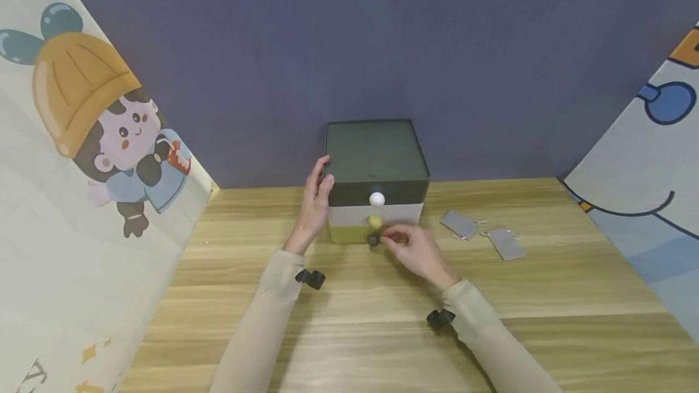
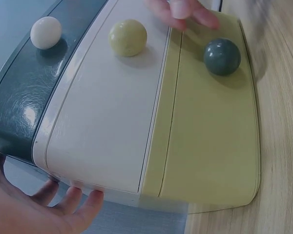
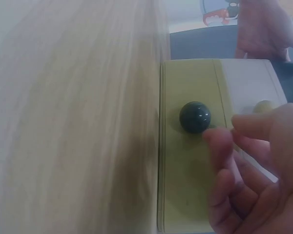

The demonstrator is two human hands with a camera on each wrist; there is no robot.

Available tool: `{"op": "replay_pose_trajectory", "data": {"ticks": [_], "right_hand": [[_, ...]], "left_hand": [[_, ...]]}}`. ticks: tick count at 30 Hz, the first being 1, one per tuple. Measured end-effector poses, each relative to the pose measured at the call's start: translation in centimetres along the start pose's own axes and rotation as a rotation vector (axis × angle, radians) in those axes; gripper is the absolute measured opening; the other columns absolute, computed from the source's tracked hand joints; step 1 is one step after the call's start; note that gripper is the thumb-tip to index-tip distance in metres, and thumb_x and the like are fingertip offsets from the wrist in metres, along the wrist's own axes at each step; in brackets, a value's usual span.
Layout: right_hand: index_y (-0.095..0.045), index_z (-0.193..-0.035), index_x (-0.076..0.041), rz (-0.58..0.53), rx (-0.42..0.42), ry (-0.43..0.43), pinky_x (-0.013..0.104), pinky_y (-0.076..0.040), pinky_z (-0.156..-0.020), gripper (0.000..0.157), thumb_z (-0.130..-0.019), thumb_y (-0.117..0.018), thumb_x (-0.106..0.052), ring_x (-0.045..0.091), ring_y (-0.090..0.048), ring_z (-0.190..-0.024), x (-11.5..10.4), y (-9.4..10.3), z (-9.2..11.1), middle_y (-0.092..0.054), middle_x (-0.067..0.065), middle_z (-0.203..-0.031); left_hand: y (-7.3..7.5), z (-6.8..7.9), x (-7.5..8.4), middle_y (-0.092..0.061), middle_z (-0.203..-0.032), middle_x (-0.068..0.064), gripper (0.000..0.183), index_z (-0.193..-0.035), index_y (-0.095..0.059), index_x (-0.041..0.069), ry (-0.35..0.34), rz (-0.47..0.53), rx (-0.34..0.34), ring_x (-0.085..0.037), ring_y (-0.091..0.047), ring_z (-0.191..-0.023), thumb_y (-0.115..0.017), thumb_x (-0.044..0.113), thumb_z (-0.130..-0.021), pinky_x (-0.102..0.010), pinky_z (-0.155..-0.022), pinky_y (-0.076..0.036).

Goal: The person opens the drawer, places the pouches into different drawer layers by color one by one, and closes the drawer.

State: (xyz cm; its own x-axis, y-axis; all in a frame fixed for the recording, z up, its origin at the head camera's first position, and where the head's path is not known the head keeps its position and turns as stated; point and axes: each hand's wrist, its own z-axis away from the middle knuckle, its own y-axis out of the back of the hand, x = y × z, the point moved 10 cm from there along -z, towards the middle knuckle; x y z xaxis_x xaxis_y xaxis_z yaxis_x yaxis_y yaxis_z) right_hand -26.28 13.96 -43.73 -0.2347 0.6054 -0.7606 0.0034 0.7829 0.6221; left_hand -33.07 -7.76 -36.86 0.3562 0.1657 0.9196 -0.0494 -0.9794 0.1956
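A small chest of three stacked drawers (image 1: 377, 193) stands against the back wall: dark green on top, white in the middle, yellow-green at the bottom. Each drawer front carries a round knob: a white knob (image 2: 46, 32), a yellow knob (image 2: 128, 38) and a dark green knob (image 3: 195, 117). My left hand (image 1: 315, 204) rests on the chest's left side, fingers extended along it. Beside the bottom drawer's dark green knob is my right hand (image 1: 416, 252), loosely bent and holding nothing. Its fingertips (image 3: 219, 139) are right by that knob.
Two small grey drawstring pouches lie on the wooden table (image 1: 349, 326) to the right of the chest, a nearer pouch (image 1: 506, 244) and a farther pouch (image 1: 459, 223). A dark blue wall panel (image 1: 371, 47) rises directly behind. Cartoon-printed walls flank both sides.
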Motion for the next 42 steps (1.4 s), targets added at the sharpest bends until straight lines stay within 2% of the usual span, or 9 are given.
{"op": "replay_pose_trajectory", "data": {"ticks": [3,9,16,21,28,36,42], "right_hand": [[-0.081,-0.115,-0.012,-0.036,-0.044,-0.022,0.025,-0.059,-0.058,0.018,-0.099,-0.077,-0.019,0.015,-0.075,-0.069,0.7,-0.7,-0.1,-0.082,0.009,-0.11],[-0.077,-0.126,-0.012,-0.056,-0.108,-0.032,0.028,-0.058,-0.053,0.026,-0.102,-0.072,-0.02,0.016,-0.071,-0.057,1.5,-1.7,-0.4,-0.081,0.012,-0.115],[-0.075,-0.129,-0.012,-0.09,-0.183,-0.048,0.03,-0.06,-0.055,0.028,-0.102,-0.073,-0.021,0.015,-0.071,-0.059,1.9,-2.8,-0.4,-0.079,0.014,-0.119],[-0.078,-0.123,-0.014,-0.101,-0.153,-0.043,0.03,-0.06,-0.054,0.025,-0.1,-0.077,-0.022,0.015,-0.071,-0.058,1.7,-2.9,-0.6,-0.081,0.013,-0.116],[-0.079,-0.12,-0.011,-0.146,-0.119,-0.046,0.029,-0.061,-0.055,0.025,-0.096,-0.081,-0.019,0.014,-0.073,-0.064,1.6,-2.8,-0.7,-0.081,0.014,-0.117],[-0.08,-0.119,-0.01,-0.124,-0.112,-0.061,0.029,-0.06,-0.055,0.025,-0.096,-0.081,-0.019,0.014,-0.071,-0.059,1.6,-2.7,-0.7,-0.081,0.014,-0.116],[-0.08,-0.119,-0.01,-0.119,-0.111,-0.063,0.028,-0.06,-0.054,0.025,-0.095,-0.081,-0.018,0.016,-0.072,-0.06,1.5,-2.7,-0.7,-0.081,0.015,-0.116]], "left_hand": [[-0.1,-0.1,-0.1,-0.033,-0.167,-0.024,0.06,-0.166,-0.036,0.022,-0.005,0.004,-0.003,-0.043,-0.04,-0.147,-0.04,0.039,-0.109,-0.067,-0.118,-0.037],[-0.2,-0.2,-0.4,-0.03,-0.169,-0.022,0.062,-0.167,-0.035,0.023,-0.003,-0.004,-0.007,-0.043,-0.038,-0.149,-0.039,0.042,-0.108,-0.067,-0.12,-0.035],[-0.1,0.1,-0.4,-0.031,-0.169,-0.022,0.061,-0.167,-0.035,0.023,0.006,-0.012,-0.007,-0.044,-0.039,-0.148,-0.04,0.041,-0.108,-0.068,-0.118,-0.037],[0.1,0.2,-0.1,-0.032,-0.169,-0.022,0.062,-0.167,-0.035,0.023,-0.001,-0.011,0.003,-0.043,-0.04,-0.147,-0.04,0.042,-0.108,-0.068,-0.118,-0.037],[0.0,0.1,0.0,-0.035,-0.165,-0.022,0.064,-0.167,-0.034,0.023,-0.003,-0.02,-0.008,-0.042,-0.044,-0.142,-0.04,0.044,-0.106,-0.066,-0.113,-0.04],[0.0,0.1,0.0,-0.038,-0.162,-0.024,0.061,-0.166,-0.036,0.021,-0.007,-0.014,0.004,-0.043,-0.047,-0.138,-0.042,0.038,-0.108,-0.066,-0.112,-0.042],[0.0,0.2,0.0,-0.039,-0.16,-0.025,0.06,-0.166,-0.036,0.024,0.004,-0.015,0.004,-0.042,-0.047,-0.137,-0.042,0.039,-0.108,-0.066,-0.112,-0.043]]}}
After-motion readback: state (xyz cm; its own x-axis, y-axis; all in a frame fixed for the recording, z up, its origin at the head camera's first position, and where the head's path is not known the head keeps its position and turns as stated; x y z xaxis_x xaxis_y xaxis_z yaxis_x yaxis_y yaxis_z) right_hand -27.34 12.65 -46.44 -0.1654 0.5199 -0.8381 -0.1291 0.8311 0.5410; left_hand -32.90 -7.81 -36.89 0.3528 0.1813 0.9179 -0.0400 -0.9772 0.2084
